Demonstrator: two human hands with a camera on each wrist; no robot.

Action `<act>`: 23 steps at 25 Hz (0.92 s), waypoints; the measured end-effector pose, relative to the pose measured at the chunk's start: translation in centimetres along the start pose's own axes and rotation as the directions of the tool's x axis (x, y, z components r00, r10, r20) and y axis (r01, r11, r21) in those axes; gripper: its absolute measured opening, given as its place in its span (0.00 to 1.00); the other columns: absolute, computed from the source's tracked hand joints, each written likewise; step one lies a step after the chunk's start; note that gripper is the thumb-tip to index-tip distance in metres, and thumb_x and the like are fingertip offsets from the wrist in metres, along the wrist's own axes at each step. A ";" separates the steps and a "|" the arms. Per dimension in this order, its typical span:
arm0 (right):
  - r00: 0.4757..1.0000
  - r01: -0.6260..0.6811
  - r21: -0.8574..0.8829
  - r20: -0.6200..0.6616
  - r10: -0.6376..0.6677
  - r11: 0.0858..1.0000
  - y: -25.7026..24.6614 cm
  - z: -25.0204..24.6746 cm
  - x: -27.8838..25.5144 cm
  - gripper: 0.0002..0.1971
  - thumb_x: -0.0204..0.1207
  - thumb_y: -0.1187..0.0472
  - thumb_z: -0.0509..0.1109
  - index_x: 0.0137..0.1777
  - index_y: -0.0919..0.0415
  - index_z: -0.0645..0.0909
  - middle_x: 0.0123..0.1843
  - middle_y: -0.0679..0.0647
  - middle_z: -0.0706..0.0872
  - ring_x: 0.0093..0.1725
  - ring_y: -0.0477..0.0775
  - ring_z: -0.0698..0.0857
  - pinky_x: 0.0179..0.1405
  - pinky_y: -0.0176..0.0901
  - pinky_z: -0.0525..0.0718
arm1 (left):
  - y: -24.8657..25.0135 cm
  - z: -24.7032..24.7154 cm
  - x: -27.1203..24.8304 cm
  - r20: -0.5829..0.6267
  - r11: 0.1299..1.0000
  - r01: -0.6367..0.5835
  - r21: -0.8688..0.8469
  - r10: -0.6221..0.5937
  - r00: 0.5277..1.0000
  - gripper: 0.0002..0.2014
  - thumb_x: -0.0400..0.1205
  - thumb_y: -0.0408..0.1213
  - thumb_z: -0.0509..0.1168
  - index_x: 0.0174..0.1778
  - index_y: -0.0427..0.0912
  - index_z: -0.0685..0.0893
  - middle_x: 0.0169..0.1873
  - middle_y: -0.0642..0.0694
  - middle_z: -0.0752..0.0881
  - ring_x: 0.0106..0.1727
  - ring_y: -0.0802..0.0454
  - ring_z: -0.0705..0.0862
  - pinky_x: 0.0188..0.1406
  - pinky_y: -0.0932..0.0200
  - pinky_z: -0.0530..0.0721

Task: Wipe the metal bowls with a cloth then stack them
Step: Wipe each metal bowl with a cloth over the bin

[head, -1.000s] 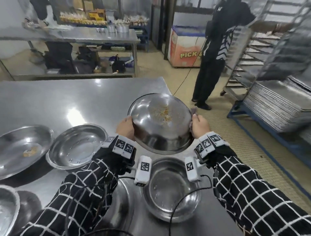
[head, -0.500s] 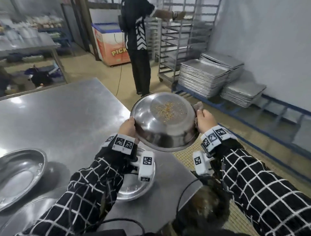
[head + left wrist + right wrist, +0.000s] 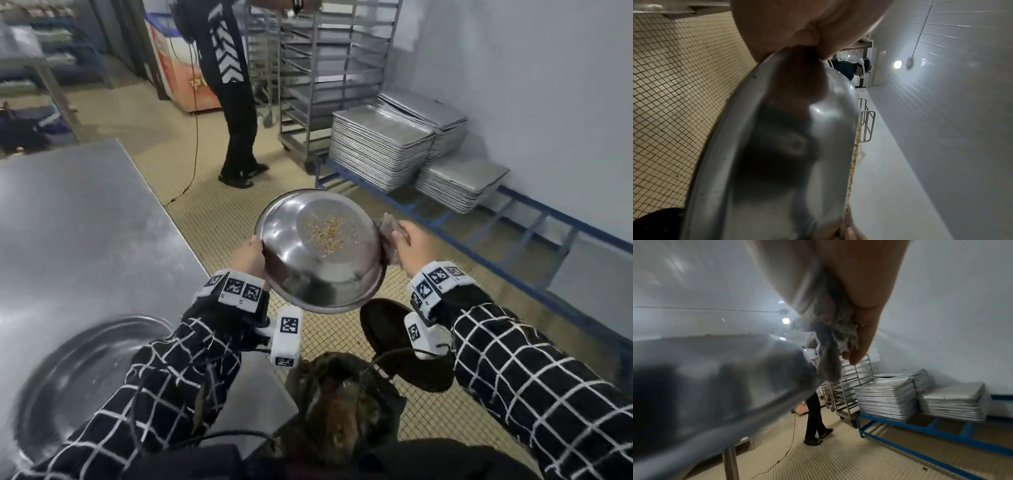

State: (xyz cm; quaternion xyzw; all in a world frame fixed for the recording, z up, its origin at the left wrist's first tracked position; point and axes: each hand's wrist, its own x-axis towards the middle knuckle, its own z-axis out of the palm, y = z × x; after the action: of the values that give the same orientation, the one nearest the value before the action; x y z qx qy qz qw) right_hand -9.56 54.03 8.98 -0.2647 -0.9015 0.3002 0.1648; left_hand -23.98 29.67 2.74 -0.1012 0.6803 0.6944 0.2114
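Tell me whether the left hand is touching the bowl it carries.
Touching. The left wrist view shows the left hand pinching the bowl rim; the head view shows the same grip.

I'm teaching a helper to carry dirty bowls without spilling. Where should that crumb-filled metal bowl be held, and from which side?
Probably best by the rolled rim, from two opposite sides, as now: the left hand grips the rim of the metal bowl on its left, and the right hand, holding the cloth, grips the right. The wall is smooth and sloped, and the crumbs lie loose, so two-sided support likely keeps it steady.
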 end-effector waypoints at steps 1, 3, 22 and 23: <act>1.000 0.025 0.000 0.002 -0.025 1.000 0.4 -0.7 1.3 0.14 0.85 0.56 0.59 0.65 0.58 0.79 0.59 0.57 0.86 0.56 0.57 0.83 0.49 0.38 0.72 | 0.0 0.9 0.0 -0.019 1.000 -0.025 0.019 0.025 0.999 0.28 0.80 0.50 0.53 0.73 0.39 0.73 0.71 0.33 0.76 0.70 0.32 0.76 0.69 0.33 0.75; 0.996 0.074 0.005 0.039 -0.074 0.997 0.4 -1.2 3.3 0.16 0.84 0.54 0.60 0.68 0.56 0.79 0.61 0.55 0.86 0.53 0.51 0.82 0.48 0.34 0.71 | -0.7 2.2 0.6 -0.054 0.998 -0.043 0.045 0.045 0.998 0.26 0.83 0.48 0.52 0.73 0.37 0.72 0.71 0.32 0.76 0.71 0.32 0.75 0.70 0.34 0.74; 0.974 -0.092 0.456 0.225 -0.014 0.885 0.9 4.8 0.9 0.14 0.85 0.55 0.57 0.64 0.55 0.81 0.54 0.49 0.86 0.43 0.39 0.83 0.29 0.22 0.74 | -2.9 3.9 -8.1 -0.280 0.989 -0.086 0.123 0.118 0.953 0.12 0.89 0.44 0.49 0.53 0.46 0.77 0.44 0.51 0.80 0.49 0.52 0.80 0.51 0.61 0.79; 0.968 -0.041 0.467 0.237 -0.080 0.884 0.0 5.1 0.7 0.15 0.85 0.54 0.57 0.65 0.53 0.81 0.57 0.49 0.86 0.49 0.43 0.84 0.34 0.22 0.76 | -3.2 4.1 -8.2 -0.253 0.991 -0.093 0.095 0.115 0.961 0.12 0.89 0.44 0.49 0.50 0.47 0.77 0.44 0.50 0.81 0.48 0.52 0.81 0.48 0.62 0.80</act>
State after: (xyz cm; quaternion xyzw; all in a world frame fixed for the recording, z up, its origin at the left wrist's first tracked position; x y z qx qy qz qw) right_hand -12.47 52.08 5.16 -0.1682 -0.8185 0.5378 0.1120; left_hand -14.67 32.37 3.60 -0.1460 0.7345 0.6568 0.0882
